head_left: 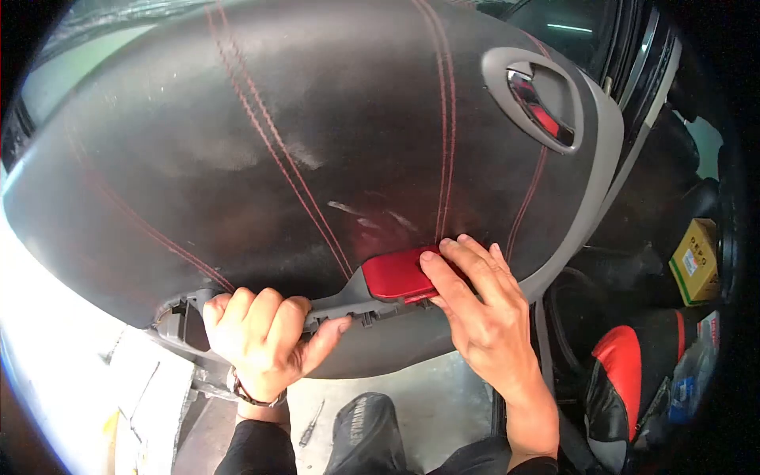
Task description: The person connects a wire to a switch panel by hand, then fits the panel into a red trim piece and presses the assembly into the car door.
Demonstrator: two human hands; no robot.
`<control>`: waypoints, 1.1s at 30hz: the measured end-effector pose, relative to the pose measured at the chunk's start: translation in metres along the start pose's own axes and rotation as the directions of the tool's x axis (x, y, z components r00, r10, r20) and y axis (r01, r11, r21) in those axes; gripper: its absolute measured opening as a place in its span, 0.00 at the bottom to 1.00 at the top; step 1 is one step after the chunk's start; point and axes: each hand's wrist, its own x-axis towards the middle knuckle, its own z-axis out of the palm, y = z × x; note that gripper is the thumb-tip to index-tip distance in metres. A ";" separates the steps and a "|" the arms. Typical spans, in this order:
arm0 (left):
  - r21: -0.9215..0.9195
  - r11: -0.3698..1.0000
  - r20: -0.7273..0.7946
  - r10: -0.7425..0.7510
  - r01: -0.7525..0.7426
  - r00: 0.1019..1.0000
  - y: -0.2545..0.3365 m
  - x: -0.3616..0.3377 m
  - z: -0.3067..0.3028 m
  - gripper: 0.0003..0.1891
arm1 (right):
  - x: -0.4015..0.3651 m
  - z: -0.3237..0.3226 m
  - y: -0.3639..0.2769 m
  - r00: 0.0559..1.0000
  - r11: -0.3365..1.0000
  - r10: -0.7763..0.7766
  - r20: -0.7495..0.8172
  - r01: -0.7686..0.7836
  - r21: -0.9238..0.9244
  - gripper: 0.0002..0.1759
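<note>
A car door panel (356,142) of black leather with red stitching fills the upper view. Along its lower part runs a grey armrest trim (344,302) with clips showing on its underside. My left hand (257,336) has its fingers curled over the trim's left end, the thumb lying along the lower edge. A glossy red trim cover (392,277) sits at the right end of this piece. Stretched fingers of my right hand (483,313) rest over the cover's right end, with the thumb at its lower edge. What is under both palms is hidden.
A grey-framed inner door handle (538,99) is at upper right. Beside the door are a yellow box (697,261) and a red-and-black seat (621,372). A screwdriver (313,423) lies on the floor near my leg (368,435). An opening (178,321) shows at the panel's lower left.
</note>
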 end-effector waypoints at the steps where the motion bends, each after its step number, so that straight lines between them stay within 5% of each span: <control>1: 0.009 1.000 -0.004 0.003 -0.003 1.000 0.000 0.001 0.000 0.26 | 0.000 0.001 0.000 1.000 1.000 0.003 -0.011 -0.003 0.012 0.28; 14: 0.076 0.997 -0.061 -0.014 0.019 0.998 0.005 -0.001 0.005 0.22 | -0.001 0.003 -0.003 0.999 0.997 0.040 -0.029 -0.038 0.061 0.31; 24: 0.047 0.997 -0.082 0.056 -0.053 0.995 0.002 0.007 0.002 0.19 | -0.001 -0.002 -0.007 0.993 0.994 -0.090 0.072 0.094 -0.051 0.31; 33: -0.086 0.996 0.157 0.045 -0.032 0.987 0.011 0.021 -0.018 0.18 | 0.008 -0.008 -0.003 0.976 0.981 -0.186 0.112 0.191 -0.033 0.28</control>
